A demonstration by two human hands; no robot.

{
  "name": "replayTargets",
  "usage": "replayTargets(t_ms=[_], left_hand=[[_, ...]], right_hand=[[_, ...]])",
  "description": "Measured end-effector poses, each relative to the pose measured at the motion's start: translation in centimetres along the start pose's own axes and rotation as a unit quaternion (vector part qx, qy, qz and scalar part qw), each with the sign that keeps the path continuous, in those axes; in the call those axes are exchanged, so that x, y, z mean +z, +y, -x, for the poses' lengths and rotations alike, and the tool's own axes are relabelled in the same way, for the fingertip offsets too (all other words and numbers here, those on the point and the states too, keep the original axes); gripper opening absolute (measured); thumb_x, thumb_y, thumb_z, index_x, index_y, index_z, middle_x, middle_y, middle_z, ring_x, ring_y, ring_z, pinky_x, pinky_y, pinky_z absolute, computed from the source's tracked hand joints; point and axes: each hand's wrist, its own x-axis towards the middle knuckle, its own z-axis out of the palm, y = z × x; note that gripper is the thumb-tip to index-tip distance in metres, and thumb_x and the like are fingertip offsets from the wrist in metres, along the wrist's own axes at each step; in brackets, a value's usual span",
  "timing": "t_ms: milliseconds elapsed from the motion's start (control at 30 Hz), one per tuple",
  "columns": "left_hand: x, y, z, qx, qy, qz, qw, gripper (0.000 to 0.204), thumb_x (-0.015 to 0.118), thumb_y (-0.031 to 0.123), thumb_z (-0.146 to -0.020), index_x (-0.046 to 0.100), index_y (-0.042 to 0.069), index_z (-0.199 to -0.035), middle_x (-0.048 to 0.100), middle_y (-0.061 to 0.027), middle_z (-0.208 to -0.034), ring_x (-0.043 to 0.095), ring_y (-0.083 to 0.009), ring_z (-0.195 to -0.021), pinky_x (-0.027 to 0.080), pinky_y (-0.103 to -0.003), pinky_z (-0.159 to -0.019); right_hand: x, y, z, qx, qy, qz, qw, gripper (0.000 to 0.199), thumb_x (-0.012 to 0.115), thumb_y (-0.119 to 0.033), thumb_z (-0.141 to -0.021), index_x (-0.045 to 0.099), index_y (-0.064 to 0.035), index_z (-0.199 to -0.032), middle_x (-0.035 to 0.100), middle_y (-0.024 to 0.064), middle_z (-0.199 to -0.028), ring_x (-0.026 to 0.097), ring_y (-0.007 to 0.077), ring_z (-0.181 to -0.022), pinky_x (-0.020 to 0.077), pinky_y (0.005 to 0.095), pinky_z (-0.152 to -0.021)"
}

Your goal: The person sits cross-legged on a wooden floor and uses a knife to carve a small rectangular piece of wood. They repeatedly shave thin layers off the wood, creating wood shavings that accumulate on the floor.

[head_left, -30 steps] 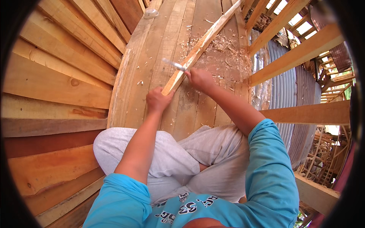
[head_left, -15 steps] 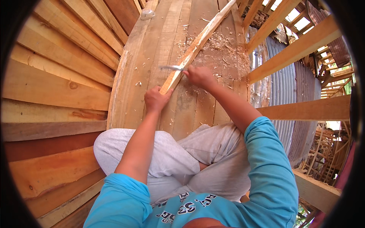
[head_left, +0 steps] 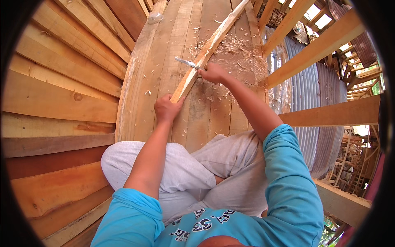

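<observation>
A long, narrow wooden stick point(head_left: 214, 43) slants from my left hand up to the far right, its upper face pale where it is shaved. My left hand point(head_left: 168, 108) is closed round the stick's near end. In my right hand point(head_left: 213, 73) is a knife point(head_left: 187, 62), gripped by its handle, which the fingers hide. The knife's blade lies across the stick and points out to the left. Between the two hands runs a short stretch of the stick.
Curled shavings point(head_left: 236, 46) litter the plank floor point(head_left: 144, 90), mostly right of the stick. A small clear container point(head_left: 155, 17) sits at the far left. Stacked boards point(head_left: 61, 94) make a wall on the left. Wooden rails point(head_left: 329, 113) and corrugated metal sheets point(head_left: 306, 86) border the right.
My right hand and the knife have moved slightly up the stick, away from me, and the blade is turned at a different angle. My left hand keeps its hold.
</observation>
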Motion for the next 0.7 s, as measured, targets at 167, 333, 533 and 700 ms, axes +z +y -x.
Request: replayTargets(t_ms=[167,333,533,700], left_hand=[[0.0,0.1,0.3,0.017,0.026,-0.015,0.999,0.044,0.084,0.046,-0.07,0.072,0.005,-0.079,0.07,-0.0169,-0.073,0.069,-0.0352,-0.07,0.055,-0.043,-0.067],[-0.1,-0.1,0.1,-0.005,0.005,-0.014,1.0,0.044,0.084,0.046,-0.07,0.072,0.004,-0.078,0.07,-0.0174,-0.073,0.069,-0.0355,-0.071,0.055,-0.044,-0.067],[0.3,-0.7,-0.2,0.017,0.025,-0.009,0.999,0.046,0.085,0.048,-0.07,0.074,0.003,-0.077,0.069,-0.0158,-0.066,0.069,-0.0317,-0.063,0.054,-0.042,-0.062],[0.2,-0.7,-0.1,0.028,0.022,-0.001,0.999,0.045,0.085,0.047,-0.071,0.074,0.004,-0.079,0.07,-0.0159,-0.068,0.069,-0.0313,-0.064,0.054,-0.042,-0.063]], right_hand=[[0.0,-0.6,0.6,0.06,-0.023,-0.163,0.985,0.046,0.058,-0.041,-0.095,0.071,0.0022,-0.101,0.069,0.0261,-0.085,0.069,0.0397,-0.081,0.0525,0.0499,-0.067],[0.8,-2.3,2.2,0.011,0.147,0.089,0.985,0.036,0.065,-0.038,-0.09,0.074,-0.0026,-0.095,0.072,0.0205,-0.09,0.07,0.039,-0.088,0.0541,0.0481,-0.076],[0.8,-2.7,2.6,-0.024,0.184,0.136,0.973,0.029,0.065,-0.034,-0.09,0.073,-0.0067,-0.089,0.071,0.0183,-0.082,0.069,0.0379,-0.078,0.0535,0.0483,-0.068],[1.1,-2.0,2.0,-0.103,0.216,0.171,0.956,0.027,0.064,-0.032,-0.091,0.071,-0.0054,-0.091,0.07,0.0207,-0.08,0.069,0.0381,-0.076,0.0534,0.0487,-0.067]])
